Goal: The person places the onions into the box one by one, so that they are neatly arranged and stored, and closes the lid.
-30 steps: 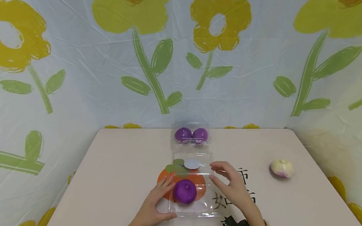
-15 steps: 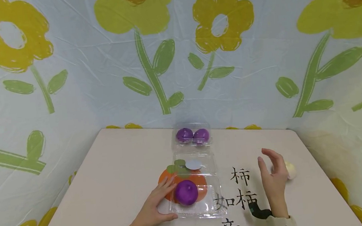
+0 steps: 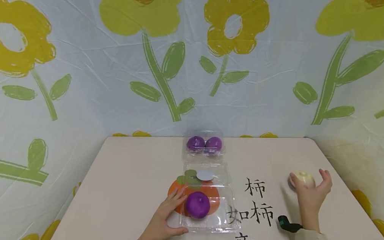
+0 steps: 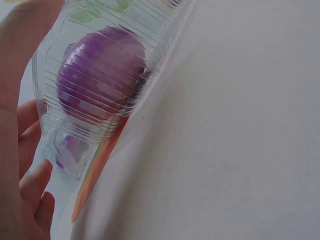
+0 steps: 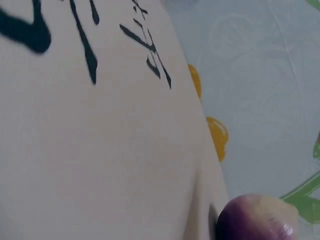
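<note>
On the table lies an open clear plastic clamshell box (image 3: 223,222), its lid (image 3: 221,167) folded back. A round purple, onion-shaped vegetable (image 3: 197,205) sits in the left part of its base. My left hand (image 3: 164,217) rests along the box's left side, fingers extended and thumb by the near corner; in the left wrist view its fingers (image 4: 37,190) show beside the ribbed wall. Over on the right, my right hand (image 3: 311,199) is spread at a cream-and-purple, turnip-like vegetable (image 3: 303,178), thumb over its left side and fingers apart from it at right. The right wrist view shows this vegetable (image 5: 257,220) low in frame.
Behind the lid, another clear box (image 3: 203,153) holds two purple vegetables (image 3: 195,143). An orange persimmon print (image 3: 175,188) and black characters (image 3: 262,213) mark the tabletop (image 3: 121,179). Flower-patterned cloth (image 3: 105,66) surrounds the table's back and sides.
My right hand has moved right, from beside the clear box to the cream-and-purple vegetable, and its fingers have spread. My left hand stays at the box.
</note>
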Demonstrator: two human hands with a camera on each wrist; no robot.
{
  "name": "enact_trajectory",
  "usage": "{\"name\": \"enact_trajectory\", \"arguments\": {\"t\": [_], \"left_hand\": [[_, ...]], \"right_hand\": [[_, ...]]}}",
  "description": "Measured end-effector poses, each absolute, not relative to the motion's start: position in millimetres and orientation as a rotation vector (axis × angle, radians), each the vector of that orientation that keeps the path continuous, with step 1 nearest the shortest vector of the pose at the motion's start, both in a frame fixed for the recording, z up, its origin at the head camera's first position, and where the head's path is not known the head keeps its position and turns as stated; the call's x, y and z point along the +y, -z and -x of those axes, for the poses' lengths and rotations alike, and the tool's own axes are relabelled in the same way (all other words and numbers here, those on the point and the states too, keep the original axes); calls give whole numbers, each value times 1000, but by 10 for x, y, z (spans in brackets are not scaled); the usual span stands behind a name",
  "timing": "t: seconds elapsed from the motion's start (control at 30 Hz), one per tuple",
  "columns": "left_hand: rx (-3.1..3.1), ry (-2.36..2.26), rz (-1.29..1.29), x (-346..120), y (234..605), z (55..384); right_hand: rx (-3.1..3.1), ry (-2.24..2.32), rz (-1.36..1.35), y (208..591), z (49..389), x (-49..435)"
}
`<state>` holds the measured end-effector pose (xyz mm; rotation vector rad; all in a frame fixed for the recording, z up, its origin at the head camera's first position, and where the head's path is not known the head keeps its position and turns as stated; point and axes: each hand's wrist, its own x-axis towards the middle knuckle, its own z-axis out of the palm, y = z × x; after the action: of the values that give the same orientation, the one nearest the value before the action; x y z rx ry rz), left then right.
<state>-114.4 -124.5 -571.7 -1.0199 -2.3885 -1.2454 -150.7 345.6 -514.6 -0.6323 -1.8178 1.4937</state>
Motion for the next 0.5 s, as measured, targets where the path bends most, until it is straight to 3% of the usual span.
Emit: {"name": "enact_trajectory", "arguments": {"t": [0.17,0.5], "left_hand": [[-2391,1243,1018,-1247,5716,1142],[-2398,1228,1016,-1248,5705,1139]], "right_hand": [[-1953,-1601,740,5291,1491,3594],[-2146,-1518,649,5473,1474,3672]]}}
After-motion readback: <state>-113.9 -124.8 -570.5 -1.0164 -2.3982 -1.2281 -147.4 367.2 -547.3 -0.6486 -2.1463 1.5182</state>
